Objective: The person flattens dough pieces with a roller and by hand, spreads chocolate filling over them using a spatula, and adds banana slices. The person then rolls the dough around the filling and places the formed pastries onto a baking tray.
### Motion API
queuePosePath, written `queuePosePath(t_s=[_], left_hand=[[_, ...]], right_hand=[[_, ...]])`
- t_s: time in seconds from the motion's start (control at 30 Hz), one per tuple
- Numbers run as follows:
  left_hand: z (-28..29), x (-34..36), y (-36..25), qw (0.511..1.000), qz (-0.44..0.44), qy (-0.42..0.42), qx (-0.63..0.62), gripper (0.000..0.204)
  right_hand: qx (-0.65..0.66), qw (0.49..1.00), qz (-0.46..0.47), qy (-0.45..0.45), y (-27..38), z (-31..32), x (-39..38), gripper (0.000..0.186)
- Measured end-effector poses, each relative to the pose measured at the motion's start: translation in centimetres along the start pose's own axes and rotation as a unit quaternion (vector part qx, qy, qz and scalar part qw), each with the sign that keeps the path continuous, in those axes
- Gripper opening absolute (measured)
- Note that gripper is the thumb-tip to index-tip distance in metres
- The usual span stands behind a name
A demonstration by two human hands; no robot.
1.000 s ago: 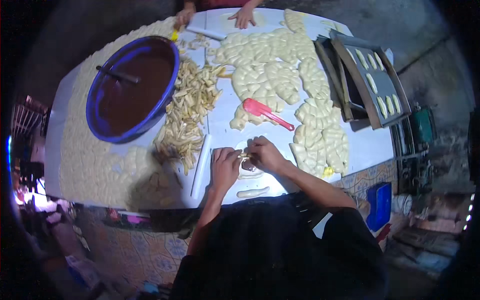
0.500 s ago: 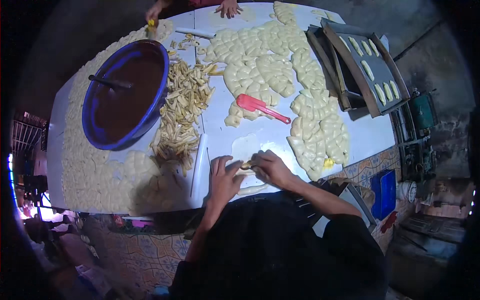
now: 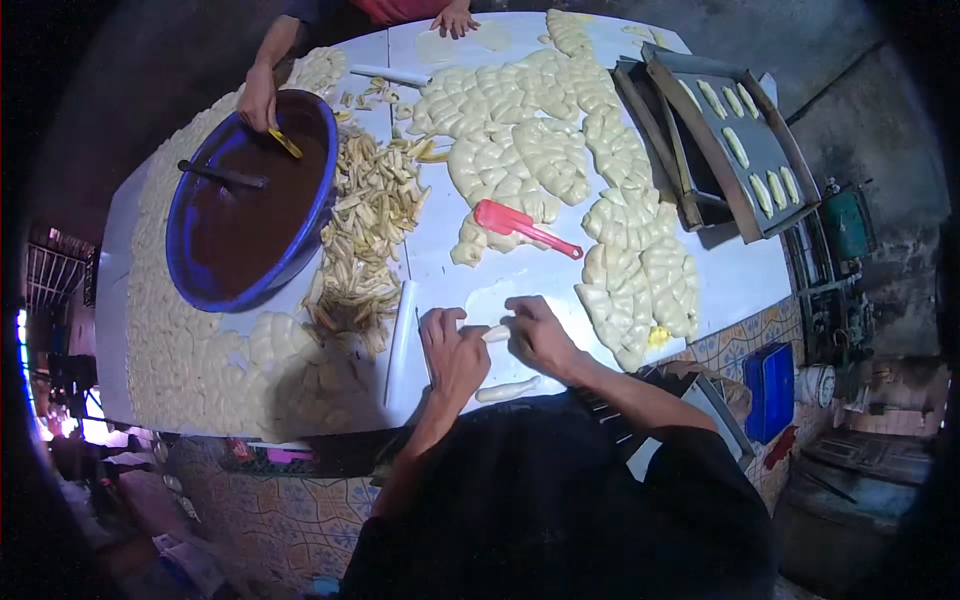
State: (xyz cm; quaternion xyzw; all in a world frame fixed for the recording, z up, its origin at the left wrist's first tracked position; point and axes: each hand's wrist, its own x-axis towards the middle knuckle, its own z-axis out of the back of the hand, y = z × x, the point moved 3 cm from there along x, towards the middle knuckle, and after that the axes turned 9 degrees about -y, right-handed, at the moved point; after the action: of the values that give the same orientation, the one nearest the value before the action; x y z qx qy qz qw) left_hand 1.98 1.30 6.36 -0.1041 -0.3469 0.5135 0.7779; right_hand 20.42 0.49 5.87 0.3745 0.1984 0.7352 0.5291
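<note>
A small pale dough roll [image 3: 496, 333] lies on the white table between my two hands. My left hand [image 3: 455, 350] has its fingers curled over the roll's left end. At the other end, the bent fingers of my right hand [image 3: 543, 335] pinch the dough. No filling shows on the roll from here. Close to the table's front edge rests a finished-looking dough roll [image 3: 507, 389]. Left of my left hand stands a white rolling pin [image 3: 402, 345], lying lengthwise away from me. A red scraper [image 3: 525, 228] lies beyond my hands, partly on dough.
A big blue basin [image 3: 325, 190] of brown liquid stands at left, beside a heap of banana strips [image 3: 365, 220]. Dough pieces [image 3: 640, 255] cover much of the table. Trays [image 3: 745, 150] with rolls sit at right. Across the table, a person's hand [image 3: 258, 105] holds something yellow over the basin.
The strip of filling seen between my fingers is now enclosed in a dough roll. Across the table, the person's hand has come from the dough sheet to above the basin.
</note>
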Motion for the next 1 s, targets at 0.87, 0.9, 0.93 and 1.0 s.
queuePosePath(t_s=[0.87,0.9,0.93,1.0], left_hand=[[-3.5,5.3,4.2,0.992,0.075,0.015,-0.097,0.060],[-3.5,3.4,5.0,0.982,0.079,0.080,-0.155,0.059],[-3.0,2.6,4.1,0.988,0.029,0.083,-0.130,0.057],[-3.3,1.8,2.6,0.991,-0.048,0.122,-0.019,0.056]], right_hand=[[-0.090,0.989,-0.034,-0.111,-3.6,-0.8,5.4,0.057],[-0.070,0.995,-0.017,-0.074,-3.4,-0.8,3.8,0.055],[-0.090,0.995,0.011,-0.034,-2.4,-0.9,2.7,0.055],[-0.111,0.993,0.037,0.006,-1.6,-1.0,2.2,0.056]])
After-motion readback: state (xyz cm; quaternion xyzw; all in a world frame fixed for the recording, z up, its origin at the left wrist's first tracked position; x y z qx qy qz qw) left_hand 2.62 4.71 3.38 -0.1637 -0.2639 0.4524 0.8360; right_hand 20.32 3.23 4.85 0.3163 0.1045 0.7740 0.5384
